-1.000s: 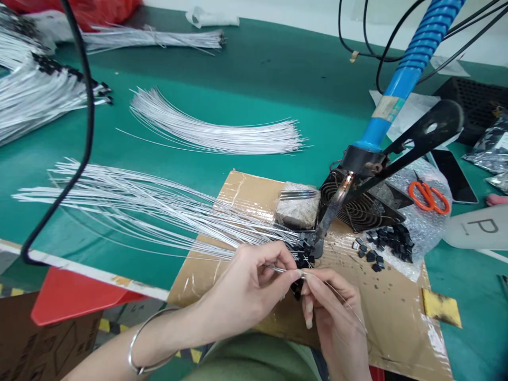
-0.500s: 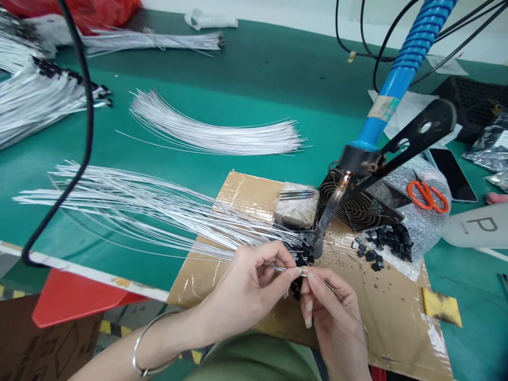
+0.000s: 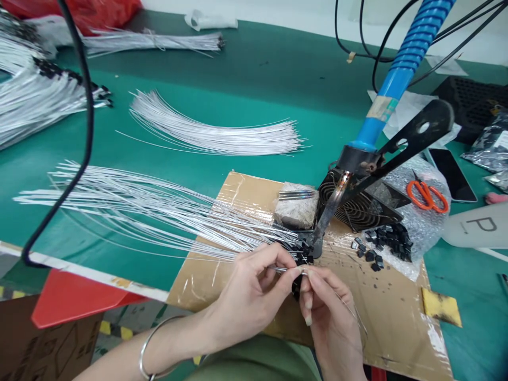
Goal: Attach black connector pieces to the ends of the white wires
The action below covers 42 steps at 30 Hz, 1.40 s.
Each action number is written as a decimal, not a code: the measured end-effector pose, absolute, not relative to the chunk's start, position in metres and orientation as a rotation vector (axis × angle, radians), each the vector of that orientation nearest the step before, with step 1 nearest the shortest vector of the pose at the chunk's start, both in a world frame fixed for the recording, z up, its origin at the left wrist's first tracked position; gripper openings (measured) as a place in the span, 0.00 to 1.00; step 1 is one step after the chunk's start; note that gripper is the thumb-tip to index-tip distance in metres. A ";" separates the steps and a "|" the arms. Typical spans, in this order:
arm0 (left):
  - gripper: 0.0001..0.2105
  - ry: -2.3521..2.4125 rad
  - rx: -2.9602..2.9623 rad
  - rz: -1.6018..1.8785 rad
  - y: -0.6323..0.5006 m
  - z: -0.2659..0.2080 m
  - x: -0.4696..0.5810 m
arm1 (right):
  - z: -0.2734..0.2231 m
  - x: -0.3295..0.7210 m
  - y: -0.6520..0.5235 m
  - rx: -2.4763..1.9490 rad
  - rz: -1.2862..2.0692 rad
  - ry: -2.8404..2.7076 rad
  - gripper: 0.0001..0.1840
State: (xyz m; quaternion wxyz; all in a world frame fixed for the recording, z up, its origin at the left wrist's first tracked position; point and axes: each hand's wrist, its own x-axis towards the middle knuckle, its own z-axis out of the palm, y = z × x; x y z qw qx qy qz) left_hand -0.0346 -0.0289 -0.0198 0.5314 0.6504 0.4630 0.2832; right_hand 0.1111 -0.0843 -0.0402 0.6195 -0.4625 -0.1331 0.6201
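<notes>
My left hand (image 3: 250,299) is closed in a pinch on a thin, shiny metal rod (image 3: 280,269). Close against it, fingertips nearly touching, my right hand (image 3: 335,317) pinches a thin wire (image 3: 353,311) that trails back over the palm. What lies between the fingertips is too small to make out. Just beyond them, the dark ends of a spread of white wires (image 3: 166,211) gather at small black pieces (image 3: 305,247) under the tip of a soldering iron (image 3: 327,217). A cardboard sheet (image 3: 381,317) lies beneath my hands.
A blue flexible arm (image 3: 397,79) slants in over a black fan (image 3: 349,211). Orange scissors (image 3: 426,194) and loose black pieces (image 3: 391,241) lie on bubble wrap at the right, near a yellow sponge (image 3: 442,307). Another white wire bundle (image 3: 218,132) sits further back. A black cable (image 3: 88,106) hangs at left.
Both hands keep their pinch at nearly the same spot. My left forearm with its bracelet has shifted slightly right, and my right hand slightly left.
</notes>
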 end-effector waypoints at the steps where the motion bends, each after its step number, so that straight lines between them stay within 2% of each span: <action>1: 0.11 1.113 1.555 0.690 -0.030 -0.021 -0.034 | -0.039 0.110 -0.084 -1.069 1.415 -0.296 0.12; 16: 0.09 1.131 1.395 0.790 -0.031 -0.025 -0.027 | -0.045 0.109 -0.087 -1.049 1.401 -0.283 0.14; 22: 0.08 1.134 1.425 0.847 -0.027 -0.021 -0.025 | -0.050 0.111 -0.092 -1.144 1.314 -0.366 0.09; 27: 0.08 1.085 1.542 0.890 -0.027 -0.019 -0.026 | -0.034 0.103 -0.089 -1.247 1.245 -0.292 0.12; 30: 0.08 1.069 1.568 0.878 -0.028 -0.020 -0.028 | -0.032 0.103 -0.089 -1.235 1.252 -0.293 0.13; 36: 0.08 1.058 1.565 0.880 -0.027 -0.021 -0.027 | -0.049 0.114 -0.089 -1.107 1.328 -0.427 0.05; 42: 0.09 1.055 1.591 0.862 -0.026 -0.019 -0.026 | -0.044 0.127 -0.085 -1.120 1.404 -0.474 0.07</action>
